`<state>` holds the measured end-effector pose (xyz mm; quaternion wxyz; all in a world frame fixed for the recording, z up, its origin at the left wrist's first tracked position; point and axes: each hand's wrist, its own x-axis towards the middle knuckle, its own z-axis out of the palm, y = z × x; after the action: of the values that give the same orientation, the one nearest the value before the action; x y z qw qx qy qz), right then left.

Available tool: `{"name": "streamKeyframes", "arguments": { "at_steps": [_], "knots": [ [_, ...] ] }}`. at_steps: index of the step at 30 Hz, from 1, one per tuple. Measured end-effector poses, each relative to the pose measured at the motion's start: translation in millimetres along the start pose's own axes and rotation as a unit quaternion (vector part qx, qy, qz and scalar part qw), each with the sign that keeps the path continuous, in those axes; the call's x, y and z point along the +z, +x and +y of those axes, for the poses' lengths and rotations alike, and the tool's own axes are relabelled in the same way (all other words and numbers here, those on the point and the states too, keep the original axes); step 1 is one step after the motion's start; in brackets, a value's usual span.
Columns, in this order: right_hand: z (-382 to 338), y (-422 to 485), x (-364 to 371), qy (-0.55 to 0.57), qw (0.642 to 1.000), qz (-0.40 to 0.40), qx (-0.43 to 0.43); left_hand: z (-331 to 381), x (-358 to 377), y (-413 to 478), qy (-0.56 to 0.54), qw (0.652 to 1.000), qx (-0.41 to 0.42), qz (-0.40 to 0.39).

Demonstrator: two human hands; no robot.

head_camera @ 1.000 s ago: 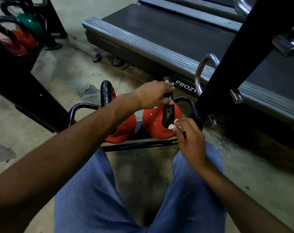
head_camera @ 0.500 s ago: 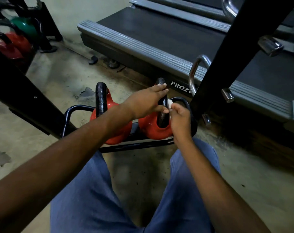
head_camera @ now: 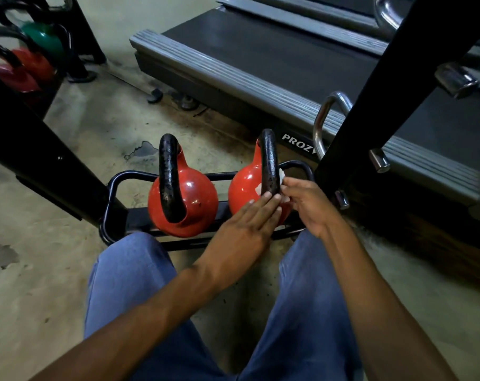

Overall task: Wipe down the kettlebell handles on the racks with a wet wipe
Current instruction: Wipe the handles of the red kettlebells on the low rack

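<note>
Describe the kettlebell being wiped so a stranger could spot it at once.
Start at the long grey treadmill; before it a low black tubular rack holds two red kettlebells. Take the right-hand red kettlebell. Unlike its left-hand neighbour, its black handle has a white wet wipe pinched against it by the right hand.

Can see only scraps of wipe behind handle and right hand; cannot read logo past post or resolve blurred far kettlebells.

white wet wipe wraps right kettlebell's black handle (upright).
</note>
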<state>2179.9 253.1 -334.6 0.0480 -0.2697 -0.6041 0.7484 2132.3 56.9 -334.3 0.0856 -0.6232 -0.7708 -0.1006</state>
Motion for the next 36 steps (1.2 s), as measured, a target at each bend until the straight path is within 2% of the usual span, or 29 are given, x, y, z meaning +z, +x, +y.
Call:
{"name": "streamKeyframes", "arguments": {
  "at_steps": [3,8,13,16,18,19,22,23,24,25,26,27,28,29,32,34,36],
  "knots": [
    [-8,17,10,-0.009,1.0,0.017,0.0,1,1,-4,0.024,1.0,0.001,0.003],
    [-1,13,-8,-0.008,1.0,-0.02,0.009,2,0,-2,0.021,1.0,-0.006,-0.005],
    [9,7,11,0.069,0.99,0.123,-0.008,4,0,-7,0.025,1.0,-0.006,0.004],
    [10,-11,28,-0.031,0.969,0.222,-0.106,7,6,-13,0.01,1.0,-0.016,0.001],
    [14,-32,36,-0.19,0.92,0.254,-0.233,8,11,-17,0.009,1.0,-0.016,-0.006],
    [16,-36,35,-0.288,0.876,0.244,-0.302,9,14,-18,0.014,1.0,-0.013,-0.007],
    [2,-20,17,-0.507,0.733,0.126,-0.436,11,20,-19,0.025,1.0,-0.011,-0.011],
    [-8,-10,13,-0.575,0.675,0.061,-0.458,11,21,-19,0.025,1.0,-0.013,-0.011],
    [-17,-2,13,-0.65,0.6,-0.01,-0.467,11,22,-19,0.022,1.0,-0.014,-0.008],
    [-26,5,14,-0.719,0.51,-0.077,-0.466,11,23,-19,0.019,1.0,-0.013,-0.006],
    [-36,11,19,-0.774,0.43,-0.129,-0.447,11,23,-19,0.016,1.0,-0.011,-0.005],
    [-46,16,27,-0.82,0.368,-0.162,-0.407,11,23,-19,0.017,1.0,-0.007,-0.006],
    [-56,20,38,-0.859,0.322,-0.182,-0.354,11,23,-19,0.022,1.0,-0.004,-0.005],
    [-66,24,49,-0.885,0.301,-0.196,-0.297,11,23,-19,0.031,1.0,-0.001,-0.003],
    [-88,31,77,-0.9,0.335,-0.239,-0.144,11,23,-20,0.048,0.999,-0.002,-0.001],
    [-93,30,84,-0.892,0.341,-0.271,-0.119,11,23,-20,0.054,0.999,-0.005,-0.003],
    [-93,24,82,-0.888,0.334,-0.279,-0.147,11,23,-21,0.053,0.999,-0.005,-0.005]
  ]
}}
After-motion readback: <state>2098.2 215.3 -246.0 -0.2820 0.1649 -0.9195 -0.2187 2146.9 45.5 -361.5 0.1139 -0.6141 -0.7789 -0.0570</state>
